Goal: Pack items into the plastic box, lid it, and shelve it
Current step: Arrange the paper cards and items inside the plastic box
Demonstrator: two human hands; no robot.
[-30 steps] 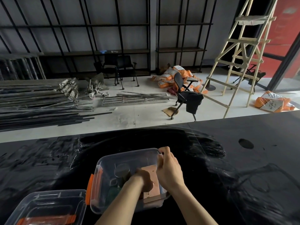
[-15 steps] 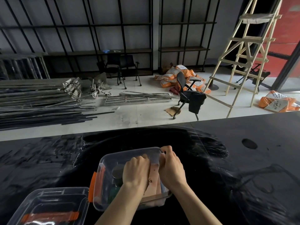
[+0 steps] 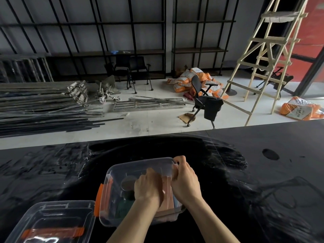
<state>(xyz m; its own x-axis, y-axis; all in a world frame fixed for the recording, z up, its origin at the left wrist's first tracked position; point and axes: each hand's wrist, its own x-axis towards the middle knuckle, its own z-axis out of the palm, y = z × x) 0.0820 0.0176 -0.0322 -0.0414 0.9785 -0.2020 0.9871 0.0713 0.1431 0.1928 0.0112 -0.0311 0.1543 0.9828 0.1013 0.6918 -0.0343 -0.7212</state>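
A clear plastic box [image 3: 121, 171] with an orange latch [image 3: 99, 195] on its left end stands on the black table. Inside it are a dark round can [image 3: 127, 183], something green [image 3: 124, 206] and a flat brown pack [image 3: 168, 193] leaning by the right wall. My left hand [image 3: 149, 189] reaches into the box, its fingers curled over the brown pack. My right hand [image 3: 186, 181] grips the box's right rim. The box's clear lid [image 3: 52, 220], with an orange handle [image 3: 52, 232], lies on the table to the lower left, touching the box.
The black table [image 3: 263, 172] has a round hole [image 3: 270, 154] at the right. Beyond its far edge the floor holds metal bars [image 3: 38, 109], an office chair [image 3: 205, 100], orange sacks [image 3: 185, 79] and a wooden ladder [image 3: 263, 55]. Black shelving [image 3: 122, 51] lines the back wall.
My left hand has risen from deep in the box and spread over the brown pack, which now stands steeper against the right wall. My right hand has kept its grip on the rim.
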